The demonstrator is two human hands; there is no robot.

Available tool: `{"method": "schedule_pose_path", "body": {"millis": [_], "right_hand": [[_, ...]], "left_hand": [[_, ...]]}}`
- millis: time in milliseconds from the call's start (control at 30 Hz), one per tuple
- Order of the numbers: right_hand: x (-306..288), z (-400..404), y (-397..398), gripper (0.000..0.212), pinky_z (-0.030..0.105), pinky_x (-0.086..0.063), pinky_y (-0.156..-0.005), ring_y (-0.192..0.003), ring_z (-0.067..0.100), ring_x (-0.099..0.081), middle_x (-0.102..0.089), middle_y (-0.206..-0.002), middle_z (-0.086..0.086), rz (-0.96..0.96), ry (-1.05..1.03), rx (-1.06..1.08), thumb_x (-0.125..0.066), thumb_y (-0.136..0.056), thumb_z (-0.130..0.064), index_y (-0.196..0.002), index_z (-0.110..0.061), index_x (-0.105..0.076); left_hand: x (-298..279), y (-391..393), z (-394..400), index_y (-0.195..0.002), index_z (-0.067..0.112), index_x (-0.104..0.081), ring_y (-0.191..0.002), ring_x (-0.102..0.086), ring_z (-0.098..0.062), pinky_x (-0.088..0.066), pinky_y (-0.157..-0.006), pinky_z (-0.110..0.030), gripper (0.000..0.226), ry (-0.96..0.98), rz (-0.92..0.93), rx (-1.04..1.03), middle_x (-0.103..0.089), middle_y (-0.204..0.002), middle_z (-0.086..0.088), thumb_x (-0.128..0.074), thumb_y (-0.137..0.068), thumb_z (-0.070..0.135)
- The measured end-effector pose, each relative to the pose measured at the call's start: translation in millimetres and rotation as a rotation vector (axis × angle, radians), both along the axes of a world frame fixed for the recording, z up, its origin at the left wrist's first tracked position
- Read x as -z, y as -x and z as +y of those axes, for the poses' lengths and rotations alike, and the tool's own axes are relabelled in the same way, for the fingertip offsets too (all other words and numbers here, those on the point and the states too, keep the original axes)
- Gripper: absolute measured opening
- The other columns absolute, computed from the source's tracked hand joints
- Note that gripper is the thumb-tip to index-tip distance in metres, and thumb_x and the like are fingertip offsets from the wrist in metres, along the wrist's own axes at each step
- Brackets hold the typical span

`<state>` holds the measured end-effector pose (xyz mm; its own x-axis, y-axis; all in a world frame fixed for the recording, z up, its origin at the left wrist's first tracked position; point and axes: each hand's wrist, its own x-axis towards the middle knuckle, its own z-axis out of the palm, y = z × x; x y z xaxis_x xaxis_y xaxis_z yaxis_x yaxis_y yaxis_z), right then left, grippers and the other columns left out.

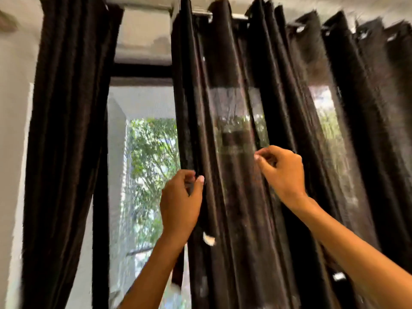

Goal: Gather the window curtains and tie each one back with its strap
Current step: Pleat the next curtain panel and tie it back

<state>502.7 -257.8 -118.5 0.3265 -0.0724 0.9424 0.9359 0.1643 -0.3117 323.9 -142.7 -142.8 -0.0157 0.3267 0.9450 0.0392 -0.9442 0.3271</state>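
Left hand (180,202) pinches leading edge of right curtain (278,108), thumb and fingers clamped on fold. Right hand (282,172) further along same panel, fingers curled, gripping pleat. Panel hangs spread from rod (201,14) — covers most of window (147,163). Left curtain (66,130) bunched by wall (13,108). Greenery shows through gap between curtains. No strap visible.

Carrier: a curtain rod (201,14) running along the top, just under the ceiling.
On it, left: a dark curtain (66,130) bunched into tight folds.
On it, right: a dark curtain (301,97) hung by eyelets, spread in pleats.
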Motion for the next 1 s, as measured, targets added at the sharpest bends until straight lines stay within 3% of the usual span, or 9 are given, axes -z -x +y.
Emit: {"method": "schedule_pose_path", "body": {"millis": [167, 267, 400, 500, 633, 800, 900, 1000], "right_hand": [[-59, 6, -24, 0.007, 0.036, -0.053, -0.068, -0.076, 0.019, -0.068, -0.072, -0.078, -0.001, 0.000, -0.019, -0.003, -0.067, -0.083, -0.024, -0.084, -0.019, -0.072], [-83, 21, -25, 0.008, 0.036, -0.054, -0.069, -0.079, 0.020, -0.067, -0.072, -0.081, 0.000, 0.007, -0.006, -0.020, -0.066, -0.085, -0.024, -0.085, -0.019, -0.072], [-111, 43, -23, 0.014, 0.026, -0.042, -0.053, -0.062, 0.011, -0.060, -0.065, -0.070, -0.005, -0.023, 0.044, -0.024, -0.062, -0.090, -0.027, -0.088, -0.016, -0.070], [-135, 62, -20, 0.027, 0.025, -0.037, -0.049, -0.055, 0.011, -0.053, -0.057, -0.061, -0.007, -0.027, 0.071, -0.039, -0.058, -0.092, -0.037, -0.083, -0.014, -0.066], [-162, 91, -13, 0.038, 0.032, -0.050, -0.061, -0.069, 0.018, -0.061, -0.061, -0.070, -0.003, -0.018, 0.125, -0.007, -0.057, -0.088, -0.051, -0.083, -0.014, -0.062], [-174, 118, -5, 0.052, 0.034, -0.053, -0.074, -0.091, 0.019, -0.065, -0.070, -0.095, 0.001, -0.072, 0.163, 0.027, -0.064, -0.081, -0.058, -0.109, -0.014, -0.062], [-178, 127, -5, 0.052, 0.038, -0.055, -0.078, -0.092, 0.021, -0.066, -0.070, -0.099, 0.004, -0.095, 0.191, 0.002, -0.070, -0.077, -0.054, -0.107, -0.012, -0.063], [-180, 131, -9, 0.035, 0.036, -0.055, -0.075, -0.092, 0.024, -0.066, -0.069, -0.100, 0.007, -0.151, 0.251, 0.008, -0.072, -0.083, -0.032, -0.108, -0.010, -0.063]], "left_hand": [[-63, -26, -2, -0.087, 0.015, -0.065, -0.081, -0.063, -0.025, -0.050, -0.073, -0.038, 0.017, -0.010, -0.019, -0.091, -0.068, -0.084, -0.001, -0.062, -0.088, 0.031], [-91, -31, 1, -0.090, 0.015, -0.067, -0.083, -0.063, -0.025, -0.048, -0.072, -0.034, 0.020, -0.031, -0.016, -0.177, -0.069, -0.086, -0.002, -0.059, -0.090, 0.034], [-119, -36, 16, -0.093, 0.014, -0.067, -0.079, -0.064, -0.022, -0.050, -0.072, -0.032, 0.023, -0.077, -0.007, -0.236, -0.069, -0.091, -0.002, -0.055, -0.093, 0.034], [-142, -41, 33, -0.093, 0.013, -0.068, -0.079, -0.064, -0.022, -0.050, -0.072, -0.032, 0.020, -0.091, -0.014, -0.268, -0.070, -0.094, -0.002, -0.057, -0.093, 0.030], [-165, -50, 61, -0.093, 0.013, -0.071, -0.090, -0.065, -0.021, -0.048, -0.075, -0.028, 0.019, -0.076, -0.048, -0.258, -0.071, -0.098, -0.003, -0.066, -0.087, 0.030], [-178, -70, 82, -0.098, 0.009, -0.069, -0.092, -0.064, -0.021, -0.041, -0.069, -0.023, 0.031, -0.120, -0.021, -0.300, -0.069, -0.098, -0.004, -0.079, -0.075, 0.028], [-182, -80, 95, -0.090, 0.011, -0.066, -0.083, -0.063, -0.023, -0.046, -0.063, -0.029, 0.026, -0.152, 0.029, -0.353, -0.066, -0.089, -0.005, -0.079, -0.072, 0.025], [-187, -87, 107, -0.084, 0.008, -0.064, -0.077, -0.062, -0.027, -0.046, -0.060, -0.034, 0.018, -0.156, 0.013, -0.390, -0.065, -0.082, -0.007, -0.075, -0.071, 0.015]]}}
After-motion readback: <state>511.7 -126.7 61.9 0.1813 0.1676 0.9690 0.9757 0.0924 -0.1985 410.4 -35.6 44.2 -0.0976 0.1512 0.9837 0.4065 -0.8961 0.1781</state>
